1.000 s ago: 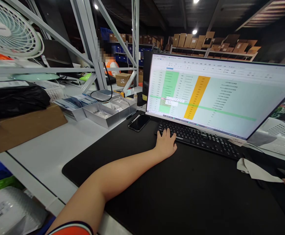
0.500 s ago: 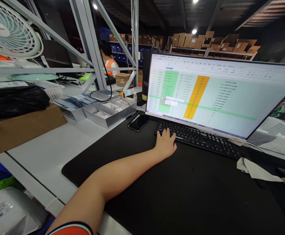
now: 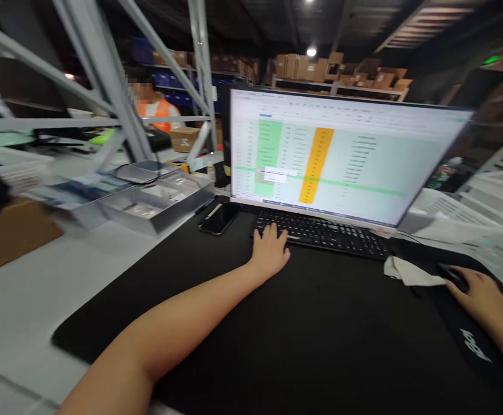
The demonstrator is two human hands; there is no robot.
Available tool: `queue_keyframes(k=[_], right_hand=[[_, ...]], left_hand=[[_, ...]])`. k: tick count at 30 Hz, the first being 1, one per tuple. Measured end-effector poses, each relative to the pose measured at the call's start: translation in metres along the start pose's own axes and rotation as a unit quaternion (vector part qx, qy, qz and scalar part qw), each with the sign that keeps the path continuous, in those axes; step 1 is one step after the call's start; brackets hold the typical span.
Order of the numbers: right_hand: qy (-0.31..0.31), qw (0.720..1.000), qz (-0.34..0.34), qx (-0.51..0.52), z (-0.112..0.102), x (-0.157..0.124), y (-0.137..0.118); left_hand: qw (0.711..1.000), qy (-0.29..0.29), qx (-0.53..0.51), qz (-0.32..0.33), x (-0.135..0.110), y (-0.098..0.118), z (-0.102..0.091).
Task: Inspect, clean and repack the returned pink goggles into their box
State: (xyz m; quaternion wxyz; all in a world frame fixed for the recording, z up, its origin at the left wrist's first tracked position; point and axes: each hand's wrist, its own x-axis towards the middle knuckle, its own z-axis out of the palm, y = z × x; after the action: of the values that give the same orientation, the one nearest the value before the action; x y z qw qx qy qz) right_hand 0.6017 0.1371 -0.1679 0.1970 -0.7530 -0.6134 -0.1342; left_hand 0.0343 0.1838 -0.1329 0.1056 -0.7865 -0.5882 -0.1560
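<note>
My left hand [image 3: 270,250] rests on the left end of a black keyboard [image 3: 325,233], fingers spread flat over the keys, holding nothing. My right hand [image 3: 479,295] lies curled over a black mouse [image 3: 453,275] at the right of the black desk mat [image 3: 303,334]. A crumpled white cloth [image 3: 405,271] lies just left of the mouse. Behind the keyboard stands a wide monitor [image 3: 342,155] showing a spreadsheet with green and orange columns. The picture is smeared by motion.
A black phone [image 3: 220,218] lies left of the keyboard, beside a pen. Grey trays [image 3: 147,202] with small parts sit further left, near a cardboard box [image 3: 4,233]. A person in an orange vest [image 3: 158,112] stands behind the shelving posts. White baskets [image 3: 463,213] stand at right.
The view has swung to the right, so my right hand on the mouse now shows more fully. My left hand stays on the keyboard.
</note>
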Motion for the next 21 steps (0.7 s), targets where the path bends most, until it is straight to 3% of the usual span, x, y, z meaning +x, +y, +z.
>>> queue_keyframes(k=[3, 5, 9, 21], right_hand=[[-0.03, 0.996, 0.079, -0.03, -0.022, -0.008, -0.033], [-0.025, 0.993, 0.112, -0.042, -0.025, -0.008, -0.039], [-0.019, 0.989, 0.14, -0.048, -0.018, -0.007, -0.032], [-0.01, 0.991, 0.132, -0.023, -0.014, -0.005, -0.02]], left_hand=[[1.0, 0.0, 0.005, 0.002, 0.002, 0.0, -0.001], [1.0, -0.001, 0.017, 0.006, 0.004, -0.001, 0.0], [0.999, -0.002, 0.037, 0.014, 0.006, -0.001, 0.002], [0.998, 0.008, 0.063, 0.02, 0.006, -0.002, 0.005]])
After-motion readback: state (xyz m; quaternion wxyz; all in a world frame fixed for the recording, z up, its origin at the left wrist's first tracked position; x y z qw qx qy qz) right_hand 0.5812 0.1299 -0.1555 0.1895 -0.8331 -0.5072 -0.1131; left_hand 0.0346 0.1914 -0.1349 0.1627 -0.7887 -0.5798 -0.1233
